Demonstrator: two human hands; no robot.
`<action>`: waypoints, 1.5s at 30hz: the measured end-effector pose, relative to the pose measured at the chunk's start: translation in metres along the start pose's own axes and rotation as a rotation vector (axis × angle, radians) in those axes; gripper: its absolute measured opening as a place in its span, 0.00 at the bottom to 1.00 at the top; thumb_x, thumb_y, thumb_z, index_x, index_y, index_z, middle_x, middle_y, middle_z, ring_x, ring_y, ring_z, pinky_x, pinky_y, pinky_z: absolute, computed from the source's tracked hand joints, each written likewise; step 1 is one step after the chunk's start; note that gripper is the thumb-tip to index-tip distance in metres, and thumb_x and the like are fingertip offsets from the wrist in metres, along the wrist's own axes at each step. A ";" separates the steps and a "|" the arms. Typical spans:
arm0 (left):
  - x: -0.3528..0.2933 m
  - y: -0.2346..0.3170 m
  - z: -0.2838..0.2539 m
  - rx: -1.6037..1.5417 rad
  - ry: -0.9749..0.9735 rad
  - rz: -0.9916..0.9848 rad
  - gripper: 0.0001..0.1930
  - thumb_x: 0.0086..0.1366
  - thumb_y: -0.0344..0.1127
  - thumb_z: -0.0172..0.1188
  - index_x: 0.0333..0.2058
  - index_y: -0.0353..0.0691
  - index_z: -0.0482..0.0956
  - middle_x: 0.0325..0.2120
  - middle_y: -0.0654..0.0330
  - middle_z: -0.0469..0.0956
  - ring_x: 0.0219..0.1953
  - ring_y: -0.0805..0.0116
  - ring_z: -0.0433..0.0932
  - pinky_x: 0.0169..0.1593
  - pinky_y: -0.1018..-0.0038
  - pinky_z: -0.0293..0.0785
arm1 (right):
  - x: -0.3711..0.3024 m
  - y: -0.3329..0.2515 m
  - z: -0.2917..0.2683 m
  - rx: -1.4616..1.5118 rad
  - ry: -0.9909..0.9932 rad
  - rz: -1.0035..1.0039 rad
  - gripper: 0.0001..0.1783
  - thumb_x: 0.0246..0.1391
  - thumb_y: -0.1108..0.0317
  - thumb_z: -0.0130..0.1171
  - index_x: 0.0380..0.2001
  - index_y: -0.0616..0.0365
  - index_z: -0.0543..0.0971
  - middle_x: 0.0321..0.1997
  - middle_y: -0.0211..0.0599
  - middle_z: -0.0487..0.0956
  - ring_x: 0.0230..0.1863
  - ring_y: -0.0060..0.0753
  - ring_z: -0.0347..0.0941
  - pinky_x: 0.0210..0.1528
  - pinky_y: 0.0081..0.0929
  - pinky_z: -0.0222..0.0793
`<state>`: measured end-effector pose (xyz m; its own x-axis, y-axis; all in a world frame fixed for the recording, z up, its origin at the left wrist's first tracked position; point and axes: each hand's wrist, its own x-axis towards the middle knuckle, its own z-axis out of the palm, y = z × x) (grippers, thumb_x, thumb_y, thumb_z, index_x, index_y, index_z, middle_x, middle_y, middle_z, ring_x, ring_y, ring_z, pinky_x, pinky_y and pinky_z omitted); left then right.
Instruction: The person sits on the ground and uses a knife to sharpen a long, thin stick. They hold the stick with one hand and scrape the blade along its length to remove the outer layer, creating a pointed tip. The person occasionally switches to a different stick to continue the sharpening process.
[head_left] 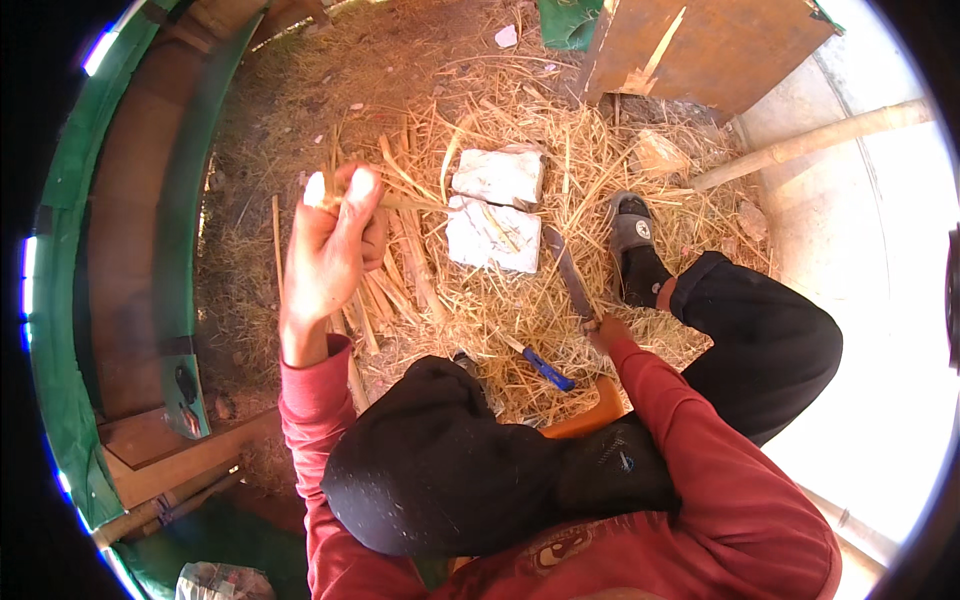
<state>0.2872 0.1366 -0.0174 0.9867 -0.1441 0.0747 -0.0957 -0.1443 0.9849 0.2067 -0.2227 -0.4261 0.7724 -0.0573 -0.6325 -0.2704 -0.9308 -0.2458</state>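
My left hand (335,240) is raised at the left, thumb and fingers pinched around a thin bamboo-like strip (415,205). The strip points right, toward two pale stone blocks. The far block (497,177) and the near block (485,236) lie close together on the straw. My right hand (606,333) is low beside my right foot, closed around the handle of a machete (569,272). Its dark blade slants up and left, its tip by the near block's right edge. Most of the handle is hidden in my fingers.
Split strips (410,255) lie left of the blocks. Between my legs are a blue-handled cutting tool (548,369) and an orange object (590,412), partly covered by my leg. A brown board (700,50) stands at the far right, near a pole (810,145). Green-edged panels (190,190) line the left.
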 end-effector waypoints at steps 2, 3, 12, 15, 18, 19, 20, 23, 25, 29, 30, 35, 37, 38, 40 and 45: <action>0.009 0.009 0.005 0.062 -0.005 0.040 0.16 0.75 0.42 0.45 0.28 0.41 0.67 0.12 0.72 0.59 0.12 0.84 0.55 0.15 0.82 0.50 | -0.006 0.004 0.011 -0.023 0.048 0.062 0.37 0.48 0.50 0.64 0.56 0.61 0.68 0.51 0.59 0.73 0.53 0.60 0.72 0.55 0.48 0.68; 0.009 0.015 0.007 0.028 0.048 0.055 0.18 0.75 0.44 0.43 0.27 0.41 0.66 0.10 0.72 0.58 0.11 0.84 0.54 0.15 0.82 0.49 | -0.006 0.004 0.014 -0.054 0.050 0.024 0.37 0.47 0.51 0.64 0.56 0.61 0.67 0.52 0.58 0.73 0.54 0.60 0.71 0.55 0.48 0.68; 0.021 0.028 0.010 0.178 0.034 -0.079 0.21 0.75 0.48 0.43 0.31 0.38 0.74 0.08 0.72 0.56 0.10 0.83 0.53 0.16 0.81 0.48 | 0.001 0.000 0.004 0.090 -0.034 -0.085 0.35 0.49 0.56 0.63 0.56 0.63 0.67 0.35 0.51 0.79 0.37 0.51 0.78 0.40 0.43 0.74; 0.028 0.029 0.008 0.575 0.210 0.050 0.19 0.74 0.44 0.44 0.47 0.36 0.77 0.11 0.71 0.61 0.13 0.83 0.58 0.19 0.79 0.53 | -0.004 -0.002 -0.056 0.637 -0.144 -0.005 0.30 0.53 0.60 0.60 0.55 0.64 0.67 0.28 0.46 0.78 0.26 0.40 0.78 0.27 0.36 0.74; 0.048 -0.008 0.006 0.295 0.377 0.404 0.12 0.70 0.36 0.44 0.41 0.38 0.75 0.12 0.69 0.59 0.14 0.81 0.56 0.19 0.77 0.52 | -0.035 -0.025 -0.151 0.773 -0.318 0.072 0.24 0.57 0.61 0.58 0.52 0.63 0.69 0.21 0.41 0.76 0.20 0.33 0.76 0.21 0.30 0.71; 0.055 -0.019 0.004 0.135 0.394 0.539 0.10 0.68 0.33 0.44 0.37 0.38 0.74 0.12 0.69 0.58 0.14 0.80 0.55 0.19 0.76 0.52 | -0.049 -0.033 -0.176 0.667 -0.276 0.033 0.22 0.58 0.59 0.57 0.50 0.62 0.72 0.19 0.39 0.75 0.19 0.34 0.76 0.21 0.32 0.71; 0.059 -0.026 0.009 -0.187 0.345 0.480 0.09 0.68 0.33 0.44 0.33 0.39 0.72 0.12 0.69 0.56 0.14 0.80 0.53 0.18 0.77 0.50 | -0.064 -0.037 -0.199 0.562 -0.227 0.010 0.21 0.58 0.57 0.57 0.47 0.62 0.74 0.18 0.38 0.75 0.18 0.35 0.76 0.21 0.33 0.71; 0.053 -0.028 0.007 -0.494 0.284 0.396 0.11 0.66 0.35 0.44 0.24 0.43 0.62 0.11 0.70 0.51 0.13 0.80 0.47 0.18 0.77 0.45 | -0.140 -0.094 -0.225 0.960 0.131 -0.347 0.17 0.64 0.57 0.51 0.45 0.59 0.77 0.12 0.28 0.68 0.15 0.23 0.71 0.17 0.25 0.65; 0.051 -0.031 0.008 -0.503 0.279 0.385 0.13 0.66 0.38 0.44 0.22 0.45 0.57 0.11 0.70 0.49 0.13 0.81 0.45 0.17 0.77 0.42 | -0.173 -0.127 -0.229 1.042 0.265 -0.603 0.16 0.68 0.58 0.45 0.44 0.56 0.78 0.12 0.25 0.68 0.13 0.16 0.66 0.16 0.20 0.60; 0.054 -0.034 0.020 -0.504 0.389 0.375 0.17 0.67 0.42 0.44 0.19 0.47 0.55 0.09 0.71 0.48 0.12 0.81 0.43 0.17 0.76 0.38 | -0.182 -0.170 -0.211 1.063 0.306 -0.854 0.16 0.68 0.58 0.46 0.39 0.57 0.78 0.13 0.27 0.70 0.13 0.24 0.69 0.17 0.28 0.62; 0.050 -0.031 0.024 -0.476 0.416 0.377 0.17 0.67 0.43 0.45 0.19 0.47 0.56 0.09 0.71 0.49 0.12 0.81 0.42 0.17 0.76 0.38 | -0.174 -0.181 -0.190 0.858 0.429 -0.898 0.16 0.67 0.57 0.47 0.37 0.57 0.78 0.13 0.33 0.72 0.13 0.34 0.70 0.18 0.35 0.64; 0.040 -0.028 0.032 -0.450 0.498 0.379 0.18 0.64 0.37 0.44 0.16 0.46 0.52 0.08 0.69 0.48 0.11 0.81 0.46 0.15 0.78 0.39 | -0.105 -0.165 -0.119 0.194 0.477 -0.566 0.21 0.63 0.55 0.50 0.26 0.61 0.79 0.19 0.59 0.75 0.21 0.64 0.72 0.26 0.52 0.68; 0.036 -0.029 0.028 -0.458 0.475 0.419 0.16 0.63 0.35 0.43 0.16 0.45 0.52 0.08 0.69 0.48 0.11 0.81 0.45 0.16 0.78 0.38 | -0.103 -0.175 -0.130 0.324 0.490 -0.714 0.23 0.63 0.53 0.50 0.26 0.63 0.80 0.15 0.54 0.74 0.17 0.55 0.73 0.24 0.47 0.69; 0.035 -0.031 0.020 -0.485 0.470 0.409 0.16 0.63 0.35 0.43 0.16 0.45 0.52 0.08 0.69 0.48 0.11 0.81 0.45 0.16 0.77 0.38 | -0.112 -0.180 -0.139 0.463 0.287 -0.558 0.24 0.64 0.53 0.49 0.26 0.63 0.81 0.13 0.50 0.72 0.15 0.48 0.73 0.22 0.43 0.68; 0.035 -0.035 0.015 -0.519 0.477 0.402 0.16 0.63 0.36 0.43 0.16 0.45 0.52 0.08 0.69 0.48 0.11 0.80 0.44 0.17 0.76 0.38 | -0.139 -0.193 -0.171 0.693 0.038 -0.446 0.26 0.65 0.52 0.46 0.28 0.62 0.83 0.08 0.37 0.65 0.11 0.27 0.67 0.17 0.31 0.62; 0.029 -0.037 0.015 -0.474 0.565 0.358 0.17 0.64 0.37 0.43 0.16 0.45 0.53 0.08 0.69 0.48 0.12 0.79 0.43 0.17 0.75 0.37 | -0.167 -0.215 -0.175 0.612 0.473 -0.856 0.18 0.66 0.58 0.46 0.35 0.59 0.80 0.12 0.41 0.71 0.14 0.42 0.70 0.21 0.36 0.66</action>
<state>0.3170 0.1228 -0.0537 0.8363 0.4305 0.3395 -0.4764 0.2641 0.8386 0.2363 -0.0764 -0.1392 0.9405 0.2582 0.2207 0.3130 -0.4066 -0.8583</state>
